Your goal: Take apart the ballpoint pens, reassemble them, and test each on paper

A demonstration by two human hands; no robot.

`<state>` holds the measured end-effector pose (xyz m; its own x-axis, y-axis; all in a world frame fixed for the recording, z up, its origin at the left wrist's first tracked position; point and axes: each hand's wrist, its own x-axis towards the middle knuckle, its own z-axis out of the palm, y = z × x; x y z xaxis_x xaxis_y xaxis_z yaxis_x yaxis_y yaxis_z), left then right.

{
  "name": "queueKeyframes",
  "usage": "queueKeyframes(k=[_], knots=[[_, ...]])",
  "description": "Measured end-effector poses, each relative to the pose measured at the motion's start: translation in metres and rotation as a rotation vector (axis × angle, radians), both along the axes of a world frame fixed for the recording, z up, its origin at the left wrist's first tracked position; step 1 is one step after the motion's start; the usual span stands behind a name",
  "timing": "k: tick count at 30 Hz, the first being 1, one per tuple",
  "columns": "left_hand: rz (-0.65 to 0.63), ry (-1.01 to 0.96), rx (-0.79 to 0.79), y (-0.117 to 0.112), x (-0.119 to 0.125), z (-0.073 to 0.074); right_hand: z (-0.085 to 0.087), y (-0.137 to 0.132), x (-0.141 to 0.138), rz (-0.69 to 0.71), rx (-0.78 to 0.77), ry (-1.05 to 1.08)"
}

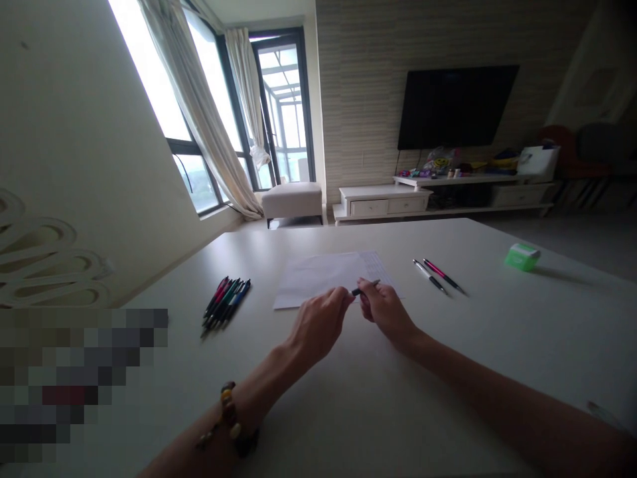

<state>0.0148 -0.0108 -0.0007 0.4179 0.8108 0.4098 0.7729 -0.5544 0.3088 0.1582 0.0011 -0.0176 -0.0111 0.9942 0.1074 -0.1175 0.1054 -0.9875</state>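
Observation:
A dark pen (357, 291) is held between my two hands, above the near edge of a white sheet of paper (318, 272). My left hand (322, 318) pinches one end of the pen with its fingertips. At the other end, my right hand (385, 309) has its fingers closed around the pen, with a thin tip poking out past them. Whether the pen is whole or in parts cannot be made out. Faint printed lines show on the right part of the paper.
Several pens (225, 305) lie bunched on the left of the white table (398, 411). To the right lie a silver pen (430, 276) and a pink-and-black pen (442, 274). Farther right sits a small green-and-white box (522, 257). Beyond the table are a stool (292, 200) and a low cabinet (383, 197).

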Motion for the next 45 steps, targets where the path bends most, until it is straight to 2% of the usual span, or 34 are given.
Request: queueKeyframes(k=[5, 11, 17, 21, 30, 37, 45], knots=[[-0.102, -0.202, -0.180, 0.002, -0.004, 0.000, -0.001, 0.000, 0.005, 0.086, 0.119, -0.128], [-0.060, -0.059, -0.030, 0.005, -0.014, 0.004, 0.001, 0.008, 0.009, 0.178, 0.006, -0.052], [-0.011, 0.042, 0.060, 0.008, -0.021, 0.006, 0.004, 0.009, 0.016, 0.285, 0.044, -0.060], [-0.016, 0.032, 0.059, 0.009, -0.023, 0.006, 0.004, 0.009, 0.019, 0.296, 0.049, -0.134], [-0.025, 0.035, 0.073, 0.010, -0.024, 0.005, 0.003, 0.012, 0.023, 0.324, 0.026, -0.102], [-0.029, 0.056, 0.050, 0.010, -0.025, 0.006, 0.004, 0.014, 0.028, 0.361, 0.052, -0.187], [-0.030, 0.059, 0.044, 0.010, -0.026, 0.005, 0.010, 0.013, 0.031, 0.334, 0.028, -0.222]])
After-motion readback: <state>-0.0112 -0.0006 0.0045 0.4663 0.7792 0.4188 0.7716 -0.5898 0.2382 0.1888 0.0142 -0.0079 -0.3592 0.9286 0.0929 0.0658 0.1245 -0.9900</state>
